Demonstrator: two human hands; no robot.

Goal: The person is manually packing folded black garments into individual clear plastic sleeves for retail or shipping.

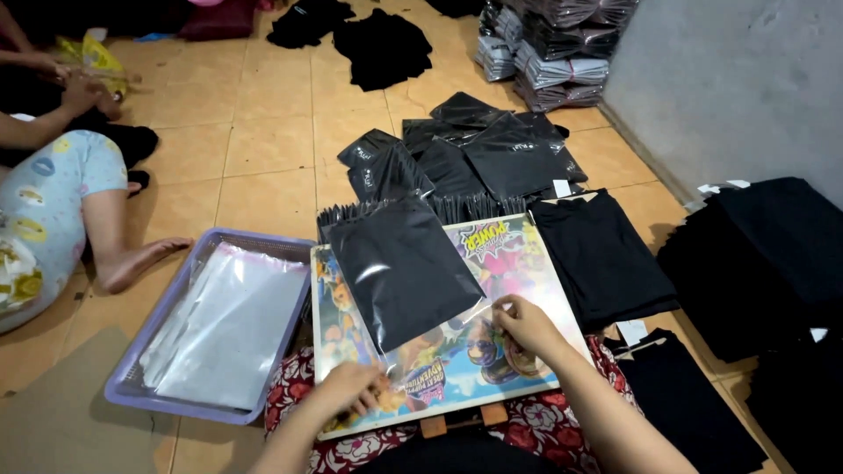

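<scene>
A: Biggest first? Tile floor (263, 149), then black shirt piles: one right (773, 254), folded shirts (601, 259) beside the board.
B: Board (527, 263) is a colourful cartoon lap board on the person's knees. Bagged shirt (399, 268) lies flat on it, upper left, open end toward the hands.
A: Handling?
B: My guess: light, soft, floppy inside a slick clear bag, so it slides. Best taken at the bag's open edge or corners.
A: Hands?
B: Left hand (347, 391) curled on the bag's lower corner, pinching film I think. Right hand (522, 325) fingertips narrow on the flap edge.
A: Packages?
B: Sealed black packs (492, 149) fanned above the board; grey stacks (549, 53) by the wall. Purple tray (140, 386) at left holds clear bags (224, 325). White tags on the shirts, too small to read.
A: Another person's leg (110, 237) at far left.
</scene>
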